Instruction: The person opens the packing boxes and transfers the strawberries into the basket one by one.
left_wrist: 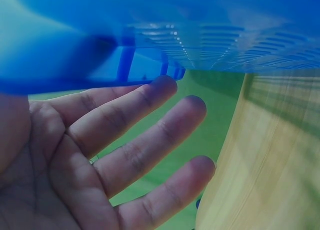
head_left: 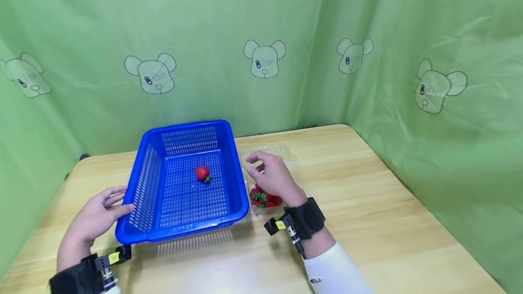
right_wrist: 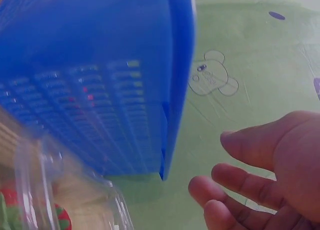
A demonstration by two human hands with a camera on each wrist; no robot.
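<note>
A blue plastic basket (head_left: 188, 228) stands on the table, with one strawberry (head_left: 202, 173) on its slotted floor. My left hand (head_left: 96, 214) holds its left rim, thumb over the top and index finger against the underside; the other fingers extend free in the left wrist view. My right hand (head_left: 271, 173) hovers over a clear plastic box (head_left: 286, 153) to the right of the basket. Its fingers are loosely bent, with nothing between them. Several strawberries (head_left: 265, 198) with green leaves lie in the near part of that box, partly hidden beneath the hand.
The wooden table (head_left: 367, 203) extends to the right and in front of the basket. Green curtains (head_left: 212, 22) printed with bear heads hang behind and at both sides. Each wrist wears a black strap (head_left: 308, 219) with a small camera mount.
</note>
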